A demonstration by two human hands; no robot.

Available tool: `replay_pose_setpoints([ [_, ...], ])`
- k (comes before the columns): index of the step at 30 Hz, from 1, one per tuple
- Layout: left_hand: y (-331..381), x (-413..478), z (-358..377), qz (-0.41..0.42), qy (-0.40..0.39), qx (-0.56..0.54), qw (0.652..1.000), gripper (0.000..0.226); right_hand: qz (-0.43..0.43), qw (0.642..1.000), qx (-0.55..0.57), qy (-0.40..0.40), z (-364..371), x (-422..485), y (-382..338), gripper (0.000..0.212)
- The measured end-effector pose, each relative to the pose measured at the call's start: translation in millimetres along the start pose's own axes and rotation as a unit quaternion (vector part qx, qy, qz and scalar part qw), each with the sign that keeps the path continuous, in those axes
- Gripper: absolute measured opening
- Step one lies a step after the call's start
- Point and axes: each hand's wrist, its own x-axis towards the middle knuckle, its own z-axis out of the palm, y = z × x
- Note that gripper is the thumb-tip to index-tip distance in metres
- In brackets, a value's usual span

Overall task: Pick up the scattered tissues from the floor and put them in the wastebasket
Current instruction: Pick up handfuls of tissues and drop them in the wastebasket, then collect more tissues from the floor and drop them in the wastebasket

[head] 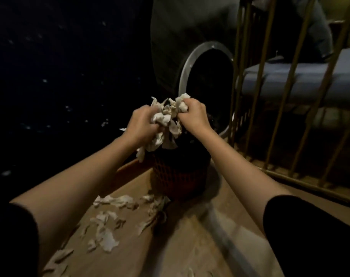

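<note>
Both hands hold one crumpled bunch of white tissues [166, 118] just above the dark mesh wastebasket [180, 176]. My left hand [141, 122] grips the bunch's left side and my right hand [193, 113] grips its upper right. Some tissue hangs down from the bunch over the basket's left rim. Several more torn white tissues [110, 220] lie scattered on the wooden floor in front of and left of the basket. The basket's opening is hidden by the bunch and my hands.
Behind the basket stands a big dark drum with a metal-ringed round opening [208, 84]. A brass-coloured railing [286, 108] runs along the right, with a blue cushion [302, 82] behind it. A dark speckled surface [60, 76] fills the left. A grey hose-like strip [230, 242] crosses the floor.
</note>
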Motion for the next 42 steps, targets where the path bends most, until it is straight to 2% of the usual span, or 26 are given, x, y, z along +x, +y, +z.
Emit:
replay_pose_setpoints([
  [3,-14,39,14,-0.022,0.019,0.005,1.0,0.029,0.037,0.998,0.016,-0.042,20,38,4,0.012],
  [5,-29,53,26,-0.048,-0.046,0.015,0.998,0.048,0.072,0.994,0.019,-0.076,31,47,17,0.024],
  [7,-43,55,35,-0.064,-0.155,0.016,0.986,0.066,0.108,0.985,0.001,-0.136,40,48,33,0.034],
  [8,-48,52,38,-0.064,-0.186,0.008,0.98,0.071,0.129,0.977,-0.003,-0.171,43,46,40,0.037],
  [9,-50,48,40,-0.064,-0.186,-0.005,0.98,0.07,0.148,0.969,-0.007,-0.198,43,42,44,0.042],
  [11,-50,37,41,-0.064,-0.104,-0.036,0.992,0.06,0.168,0.964,-0.018,-0.204,40,33,49,0.05],
  [14,-44,9,39,-0.046,0.063,-0.014,0.997,0.034,0.135,0.982,-0.023,-0.13,35,9,49,0.042],
  [15,-41,-4,39,-0.028,0.09,0.001,0.996,0.027,0.114,0.989,-0.015,-0.096,31,-4,46,0.036],
  [17,-40,-38,43,-0.004,0.092,0.012,0.996,0.017,0.068,0.997,0.016,-0.035,22,-37,41,0.024],
  [20,-46,-102,62,-0.013,0.025,0.008,1.0,0.013,0.05,0.997,0.056,-0.016,13,-104,47,0.014],
  [23,-58,-171,96,-0.054,-0.087,0.012,0.995,0.023,0.147,0.983,0.032,-0.108,20,-183,81,0.016],
  [26,-69,-229,126,-0.147,-0.214,-0.01,0.966,0.04,0.313,0.92,-0.032,-0.235,26,-274,119,0.027],
  [28,-78,-252,143,-0.203,-0.27,-0.02,0.941,0.051,0.358,0.887,-0.094,-0.276,30,-327,131,0.043],
  [30,-86,-260,157,-0.236,-0.294,-0.015,0.926,0.064,0.346,0.887,-0.129,-0.278,37,-358,126,0.055],
  [32,-93,-259,171,-0.257,-0.309,-0.011,0.916,0.08,0.317,0.906,-0.13,-0.249,47,-369,118,0.059],
  [35,-101,-244,187,-0.241,-0.351,0.013,0.905,0.097,0.258,0.928,-0.118,-0.242,64,-374,114,0.044],
  [37,-106,-228,194,-0.18,-0.386,0.071,0.902,0.102,0.216,0.935,-0.127,-0.249,75,-377,114,0.033],
  [40,-108,-207,202,-0.062,-0.393,0.123,0.909,0.082,0.168,0.947,-0.143,-0.235,86,-383,116,0.028],
  [42,-105,-205,212,-0.046,-0.374,0.101,0.921,0.053,0.141,0.956,-0.136,-0.218,87,-382,120,0.022],
])
